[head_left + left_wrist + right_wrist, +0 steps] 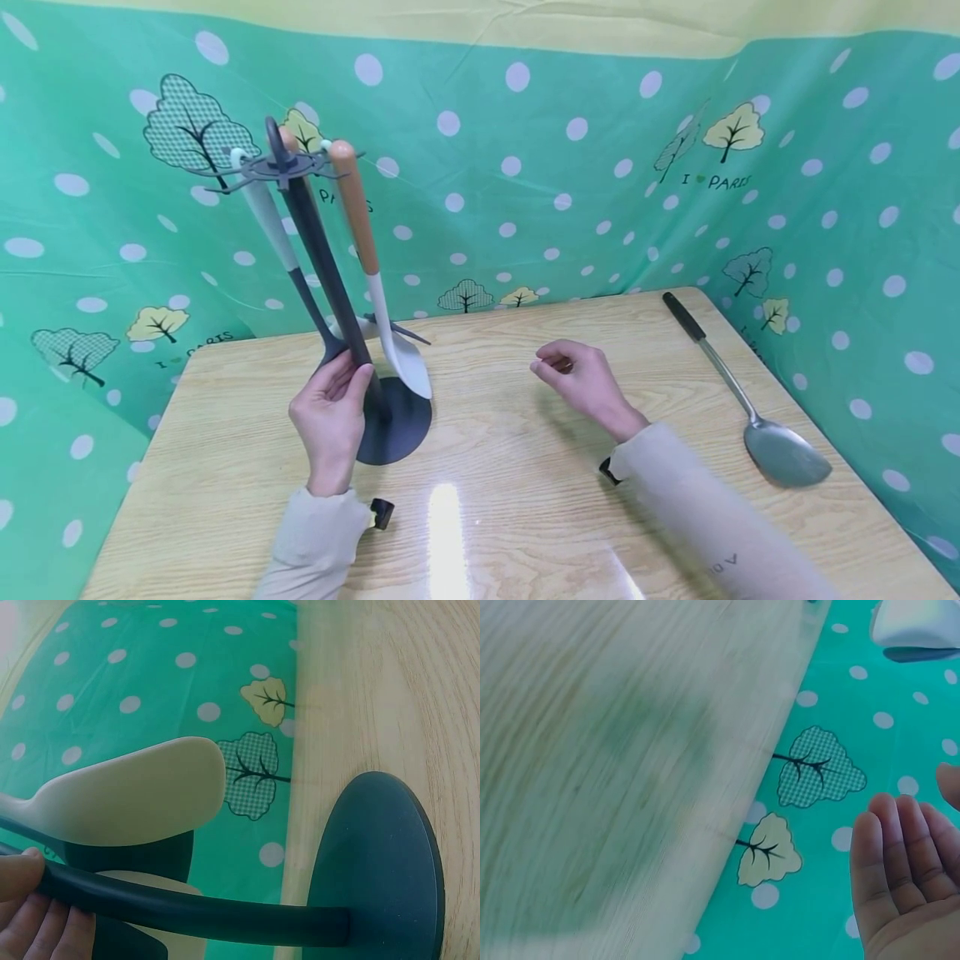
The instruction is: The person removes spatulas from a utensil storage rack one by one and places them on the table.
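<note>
On the left of the table stands a dark utensil rack (322,250) with a hooked ring on top and a round base (401,429). My left hand (332,421) pinches its pole low down, thumb and fingers on either side, as the left wrist view also shows. From the ring hang a white turner (407,365) with a wooden handle, a dark utensil (306,292) with a pale grey handle, and others partly hidden behind the pole. My right hand (585,383) hovers over the table's middle, fingers loosely bent, holding nothing. Its palm and fingers (907,855) show bare in the right wrist view.
A steel wok turner (783,450) with a black handle lies at the right side of the wooden table (510,475). A green dotted curtain (510,200) hangs close behind the table and along both sides.
</note>
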A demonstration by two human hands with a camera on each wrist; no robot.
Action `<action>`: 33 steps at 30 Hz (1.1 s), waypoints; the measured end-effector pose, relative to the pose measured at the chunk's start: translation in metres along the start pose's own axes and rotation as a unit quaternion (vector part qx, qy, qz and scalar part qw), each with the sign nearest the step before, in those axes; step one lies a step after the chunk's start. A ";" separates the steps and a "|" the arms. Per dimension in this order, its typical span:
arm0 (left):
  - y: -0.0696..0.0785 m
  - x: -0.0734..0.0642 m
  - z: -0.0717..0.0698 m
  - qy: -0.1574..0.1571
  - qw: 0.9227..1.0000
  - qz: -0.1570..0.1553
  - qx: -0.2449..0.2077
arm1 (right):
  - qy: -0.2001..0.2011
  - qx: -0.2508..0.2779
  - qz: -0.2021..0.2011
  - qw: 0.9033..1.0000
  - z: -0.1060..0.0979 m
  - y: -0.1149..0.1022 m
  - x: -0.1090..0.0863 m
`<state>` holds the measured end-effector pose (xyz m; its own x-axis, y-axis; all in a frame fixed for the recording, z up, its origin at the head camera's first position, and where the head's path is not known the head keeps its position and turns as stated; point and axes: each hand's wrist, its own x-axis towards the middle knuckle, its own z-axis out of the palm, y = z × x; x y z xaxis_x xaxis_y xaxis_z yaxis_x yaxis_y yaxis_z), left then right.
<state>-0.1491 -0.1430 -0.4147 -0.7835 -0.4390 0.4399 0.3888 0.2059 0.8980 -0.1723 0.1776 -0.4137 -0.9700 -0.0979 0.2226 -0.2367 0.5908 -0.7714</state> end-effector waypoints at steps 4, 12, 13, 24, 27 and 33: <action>0.000 0.001 0.000 0.001 1.000 -0.002 0.001 | -0.001 0.016 -0.012 1.000 0.004 -0.004 0.000; -0.001 0.001 -0.001 0.001 1.000 -0.002 0.010 | 0.000 0.027 -0.031 0.999 0.011 -0.013 0.002; -0.002 0.001 -0.001 0.001 1.000 -0.002 0.010 | 0.000 0.029 -0.033 0.999 0.012 -0.014 0.003; -0.004 0.002 -0.001 0.005 1.000 -0.001 -0.012 | -0.008 0.041 -0.050 0.998 0.020 -0.026 0.007; -0.005 0.003 -0.001 0.006 1.000 0.000 -0.023 | -0.010 0.042 -0.052 0.998 0.022 -0.029 0.007; -0.004 0.003 -0.001 0.003 1.000 0.004 -0.030 | -0.011 0.050 -0.060 0.997 0.026 -0.034 0.008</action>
<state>-0.1524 -0.1454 -0.4169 -0.7777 -0.4428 0.4462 0.4231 0.1561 0.8925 -0.1735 0.1359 -0.4013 -0.9354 -0.1811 0.3038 -0.3537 0.4905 -0.7964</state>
